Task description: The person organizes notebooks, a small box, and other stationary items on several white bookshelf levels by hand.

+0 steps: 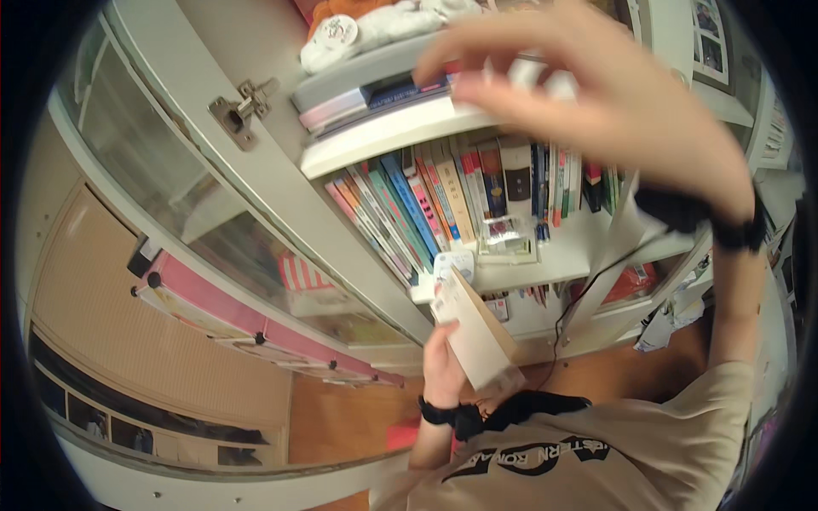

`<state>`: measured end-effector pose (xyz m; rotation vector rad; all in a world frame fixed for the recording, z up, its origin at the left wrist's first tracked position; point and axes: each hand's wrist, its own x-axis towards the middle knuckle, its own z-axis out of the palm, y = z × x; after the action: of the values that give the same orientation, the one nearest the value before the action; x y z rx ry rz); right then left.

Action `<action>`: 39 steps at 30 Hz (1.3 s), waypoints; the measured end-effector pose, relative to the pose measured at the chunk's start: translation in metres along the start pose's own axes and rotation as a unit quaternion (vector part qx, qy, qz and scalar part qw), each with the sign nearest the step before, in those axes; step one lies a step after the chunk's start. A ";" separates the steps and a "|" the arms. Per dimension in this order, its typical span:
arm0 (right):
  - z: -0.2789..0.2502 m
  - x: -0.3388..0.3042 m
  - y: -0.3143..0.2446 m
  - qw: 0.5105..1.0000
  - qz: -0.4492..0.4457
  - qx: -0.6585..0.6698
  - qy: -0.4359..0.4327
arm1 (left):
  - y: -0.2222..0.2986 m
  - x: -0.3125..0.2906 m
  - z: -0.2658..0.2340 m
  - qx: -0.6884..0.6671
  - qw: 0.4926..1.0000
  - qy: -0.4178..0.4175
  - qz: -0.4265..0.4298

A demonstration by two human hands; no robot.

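My left hand [443, 368] is closed around the lower edge of a pale, thin book [479, 341], held upright in front of the shelves. A tan strip along its right side could be a cover or a second piece; I cannot tell which. Raised high and blurred by motion, my right hand [545, 81] has its thumb and fingers apart, with nothing visible between them. It is in front of the upper shelf [383, 136], nearest to some flat-lying books [341, 111] and partly hiding them.
Upright books [452, 192] fill the shelf below, with a small clear box [504, 238] before them. White plush toys [375, 38] lie on top of the stack. A glass cabinet door [213, 196] stands swung out at left, and a dark cable [567, 311] hangs at right.
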<state>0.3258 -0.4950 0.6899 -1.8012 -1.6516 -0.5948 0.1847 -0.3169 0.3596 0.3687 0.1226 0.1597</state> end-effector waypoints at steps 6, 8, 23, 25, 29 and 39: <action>0.124 -0.135 0.002 0.927 0.253 0.223 -0.163 | -0.002 0.024 0.029 0.067 0.987 0.071 0.130; 0.161 -0.170 0.012 0.879 0.335 0.298 -0.163 | -0.012 0.027 0.028 0.095 0.982 0.071 0.147; 0.208 -0.229 0.050 0.999 0.026 -0.021 -0.010 | -0.014 0.007 -0.039 -0.076 0.997 -0.007 -0.025; 0.215 -0.235 0.054 0.997 -0.017 -0.077 0.017 | -0.011 -0.003 -0.044 -0.021 0.997 0.020 -0.069; 0.226 -0.242 0.055 0.998 -0.057 -0.035 -0.015 | -0.013 -0.017 -0.054 0.245 0.961 0.122 -0.030; 0.248 -0.217 0.073 0.951 0.119 0.276 -0.064 | -0.003 -0.033 -0.017 0.231 0.953 0.126 0.151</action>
<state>0.3531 -0.4778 0.3534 -1.5989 -1.4588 0.0958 0.1502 -0.3197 0.3456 0.8351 0.3587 0.4864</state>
